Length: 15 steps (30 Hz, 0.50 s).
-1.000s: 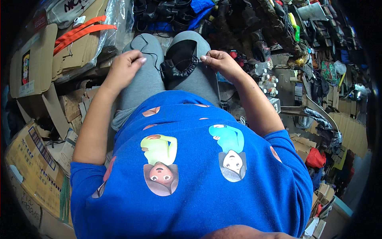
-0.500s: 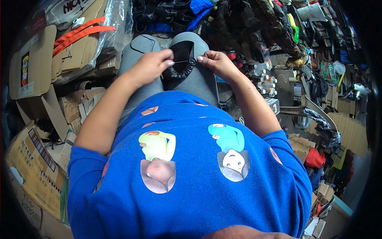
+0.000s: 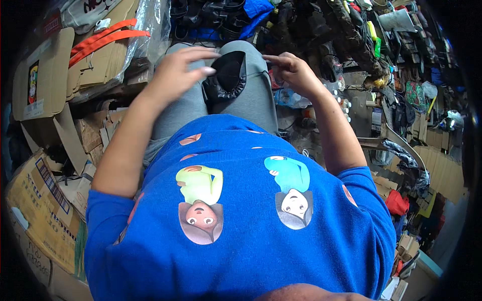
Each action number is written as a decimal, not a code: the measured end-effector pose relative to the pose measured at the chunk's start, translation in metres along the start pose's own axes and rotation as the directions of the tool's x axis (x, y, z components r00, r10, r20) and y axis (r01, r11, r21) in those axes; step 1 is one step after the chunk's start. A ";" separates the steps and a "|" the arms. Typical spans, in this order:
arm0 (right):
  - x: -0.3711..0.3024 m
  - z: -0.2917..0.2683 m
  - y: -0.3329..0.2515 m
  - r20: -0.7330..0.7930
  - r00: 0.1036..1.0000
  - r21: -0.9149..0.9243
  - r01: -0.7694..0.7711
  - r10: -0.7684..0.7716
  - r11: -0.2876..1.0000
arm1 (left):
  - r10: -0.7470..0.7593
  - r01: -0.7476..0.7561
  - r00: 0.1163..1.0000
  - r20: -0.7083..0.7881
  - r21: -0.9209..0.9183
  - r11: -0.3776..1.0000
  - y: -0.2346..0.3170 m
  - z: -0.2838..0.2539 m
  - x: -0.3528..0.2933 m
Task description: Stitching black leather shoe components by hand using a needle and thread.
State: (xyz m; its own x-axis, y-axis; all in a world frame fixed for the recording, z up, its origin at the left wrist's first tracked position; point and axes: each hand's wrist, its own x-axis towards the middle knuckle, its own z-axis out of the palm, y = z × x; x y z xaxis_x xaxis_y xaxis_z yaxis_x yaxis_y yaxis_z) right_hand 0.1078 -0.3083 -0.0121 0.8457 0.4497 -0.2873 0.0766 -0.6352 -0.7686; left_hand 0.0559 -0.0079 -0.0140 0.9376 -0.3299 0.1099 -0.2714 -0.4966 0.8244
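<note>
A black shoe-upper-like piece (image 3: 235,90) with a gathered, puckered edge lies across my grey-clad thighs, its dark hollow facing up. Beside its left rim, my left hand (image 3: 181,70) is raised with thumb and fingers apart, holding nothing I can see. On the other side, clear of the piece, my right hand (image 3: 293,75) has its forefinger reaching left and the other fingers curled in. Anything pinched there is too small to make out. No thread or needle shows clearly now.
Flattened cardboard (image 3: 100,65) with orange straps (image 3: 108,42) is stacked at left, above a yellowish carton (image 3: 45,205). Black shoes (image 3: 208,22) lie beyond my knees. Clear plastic bottles (image 3: 291,98) stand right of my leg, with cluttered racks (image 3: 371,45) farther right.
My hands have moved apart, the left lifting and opening its fingers, the right shifting outward and up. A thread stretched at the black piece earlier no longer shows, and its gathered edge looks flatter.
</note>
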 end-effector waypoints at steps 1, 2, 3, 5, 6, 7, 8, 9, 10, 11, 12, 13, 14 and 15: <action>0.003 0.005 -0.004 0.005 0.993 -0.016 0.115 -0.115 0.993 | 0.088 -0.087 0.996 0.030 -0.032 0.996 -0.004 0.016 0.010; 0.006 0.010 -0.011 -0.024 0.993 0.058 0.113 -0.112 0.992 | 0.095 -0.094 0.995 0.035 -0.036 0.995 -0.003 0.028 0.023; 0.010 0.014 -0.014 -0.022 0.993 0.059 0.117 -0.116 0.991 | 0.016 -0.009 0.992 0.124 -0.062 0.998 0.000 0.038 0.032; 0.016 0.014 -0.015 0.066 0.982 -0.076 0.183 -0.179 0.980 | -0.048 0.068 0.974 0.222 -0.084 0.994 -0.002 0.046 0.047; 0.018 0.014 -0.018 0.071 0.974 -0.123 0.223 -0.215 0.967 | -0.035 0.033 0.964 0.263 0.011 0.999 -0.003 0.048 0.052; 0.020 0.013 -0.016 0.069 0.974 -0.122 0.222 -0.215 0.967 | -0.026 -0.006 0.952 0.303 0.103 0.995 -0.005 0.048 0.057; 0.023 0.013 -0.013 0.067 0.960 -0.140 0.280 -0.273 0.950 | -0.021 -0.015 0.920 0.391 0.089 0.996 -0.007 0.047 0.062; 0.024 0.013 -0.011 0.067 0.941 -0.157 0.338 -0.331 0.928 | -0.022 -0.014 0.920 0.392 0.090 0.996 -0.008 0.046 0.065; 0.024 0.013 -0.010 0.067 0.941 -0.156 0.338 -0.331 0.928 | -0.047 0.036 0.904 0.425 0.034 0.999 -0.009 0.046 0.067; 0.025 0.013 -0.009 0.067 0.930 -0.159 0.367 -0.361 0.917 | -0.070 0.089 0.885 0.460 -0.021 0.996 -0.010 0.045 0.068; 0.025 0.013 -0.008 0.067 0.918 -0.162 0.396 -0.390 0.904 | -0.071 0.091 0.885 0.460 -0.020 0.996 -0.012 0.047 0.069; 0.026 0.014 -0.007 0.070 0.918 -0.159 0.398 -0.392 0.904 | -0.095 0.154 0.886 0.454 -0.095 0.984 -0.015 0.050 0.068; 0.026 0.016 -0.006 0.084 0.917 -0.141 0.398 -0.390 0.906 | -0.118 0.214 0.886 0.449 -0.169 0.962 -0.018 0.052 0.067; 0.025 0.018 -0.005 0.097 0.917 -0.123 0.398 -0.388 0.909 | -0.122 0.218 0.885 0.448 -0.168 0.962 -0.021 0.053 0.067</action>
State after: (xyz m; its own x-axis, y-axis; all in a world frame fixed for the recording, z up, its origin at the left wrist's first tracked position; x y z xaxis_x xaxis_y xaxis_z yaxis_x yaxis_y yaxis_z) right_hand 0.1189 -0.2821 -0.0256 0.6940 0.7197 -0.0210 0.4708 -0.4757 -0.7430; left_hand 0.1126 -0.0621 -0.0538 0.7659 -0.5913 -0.2524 -0.0204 -0.4146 0.9098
